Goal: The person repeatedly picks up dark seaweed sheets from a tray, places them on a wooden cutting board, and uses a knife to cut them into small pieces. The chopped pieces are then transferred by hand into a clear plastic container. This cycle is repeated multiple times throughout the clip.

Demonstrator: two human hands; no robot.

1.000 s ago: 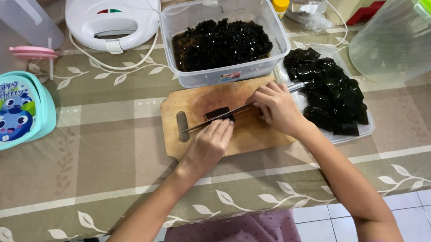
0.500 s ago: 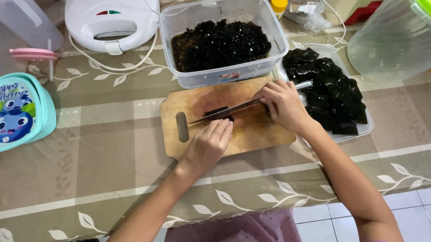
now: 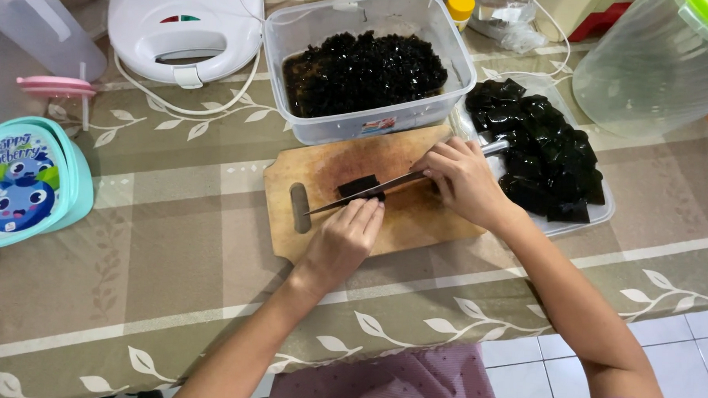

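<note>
Two bare hands slice a glossy black jelly block (image 3: 359,185) on a worn wooden cutting board (image 3: 416,217).

The right hand (image 3: 461,178) has its fingers closed round the handle of a slim steel knife (image 3: 366,195), whose blade lies across the block. The left hand (image 3: 345,239), at 6 o'clock of the block, rests fingers flat and loose on the board, gripping nothing. At 12 o'clock a clear plastic tub (image 3: 349,127) holds diced jelly; at 3 o'clock a tray (image 3: 596,217) carries slabs on the leaf-patterned tabletop (image 3: 164,239).
</note>
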